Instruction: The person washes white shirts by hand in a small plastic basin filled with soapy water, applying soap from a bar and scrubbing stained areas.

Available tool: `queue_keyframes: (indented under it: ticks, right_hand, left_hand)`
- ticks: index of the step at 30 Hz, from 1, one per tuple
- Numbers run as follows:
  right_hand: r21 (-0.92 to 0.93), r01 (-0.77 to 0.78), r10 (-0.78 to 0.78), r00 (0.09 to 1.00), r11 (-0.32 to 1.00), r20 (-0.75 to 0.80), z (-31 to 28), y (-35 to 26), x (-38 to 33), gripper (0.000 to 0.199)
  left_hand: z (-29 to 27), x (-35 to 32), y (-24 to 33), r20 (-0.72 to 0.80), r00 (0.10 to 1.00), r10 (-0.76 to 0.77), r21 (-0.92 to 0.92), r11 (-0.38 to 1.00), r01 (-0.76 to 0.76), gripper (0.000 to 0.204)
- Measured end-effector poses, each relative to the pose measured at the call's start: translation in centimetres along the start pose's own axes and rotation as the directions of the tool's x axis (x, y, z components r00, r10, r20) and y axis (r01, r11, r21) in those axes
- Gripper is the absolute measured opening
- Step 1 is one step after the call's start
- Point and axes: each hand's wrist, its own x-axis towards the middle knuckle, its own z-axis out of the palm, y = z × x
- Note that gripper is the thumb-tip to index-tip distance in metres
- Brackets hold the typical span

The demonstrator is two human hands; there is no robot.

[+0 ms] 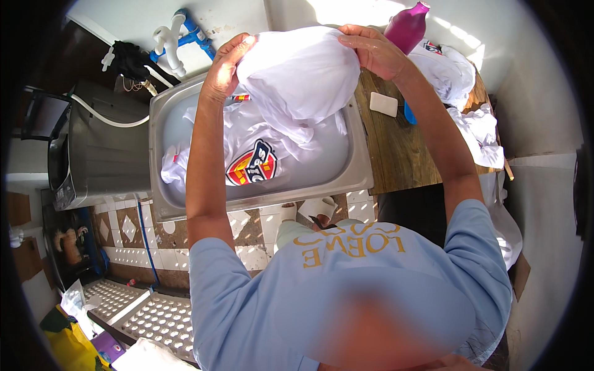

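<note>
A wet white shirt (300,77) is stretched between my two hands above the far side of the sink. My left hand (228,67) grips its upper left edge, thumb on top. At the upper right edge, my right hand (374,49) pinches the cloth between thumb and fingers. The raised part bulges out, and its lower folds hang into the metal sink (272,198). More white cloth lies in the cloudy water, showing a red, yellow and black shield print (252,164). Whether it all belongs to one shirt, I cannot tell.
Right of the sink, a wooden tabletop (396,151) carries a pale soap bar (383,104), a purple bottle (408,28) and heaped white clothes (448,74). A blue thing there is partly hidden by my right arm. Pipes (168,46) and a grey appliance (117,139) stand left.
</note>
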Motion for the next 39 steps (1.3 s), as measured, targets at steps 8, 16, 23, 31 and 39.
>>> queue_keyframes:
  ticks: [8, 16, 23, 31, 39]
  right_hand:
    - [0.021, -0.055, 0.054, 0.997, 0.998, 0.054, 0.3, 2.2, 0.5, 0.021]
    - [-0.359, -0.044, -0.106, 0.915, 0.932, -0.389, 1.3, 13.9, 3.6, 0.033]
    - [-0.688, -0.454, -0.107, 0.787, 0.566, -0.608, 4.5, 21.5, 5.9, 0.029]
    - [-0.608, -0.578, 0.167, 0.785, 0.545, -0.597, 4.3, 22.7, 7.5, 0.027]
    - [0.867, 0.111, 0.430, 0.833, 0.486, -0.347, 4.2, 20.0, 5.5, 0.041]
  left_hand:
    - [-0.9, -0.9, -2.1, -0.097, 0.992, -0.076, 0.027, 0.997, 0.079, 0.015]
    - [-2.6, -0.8, -9.6, -0.105, 0.990, -0.097, 0.772, 0.620, 0.142, 0.062]
    - [-4.3, -1.8, -15.8, -0.163, 0.977, -0.137, 0.949, 0.250, 0.193, 0.065]
    - [-6.1, -0.9, -16.9, -0.346, 0.878, -0.330, 0.848, 0.290, 0.443, 0.060]
    - [-2.1, -0.9, -14.2, -0.228, 0.970, -0.078, -0.071, 0.995, 0.063, 0.032]
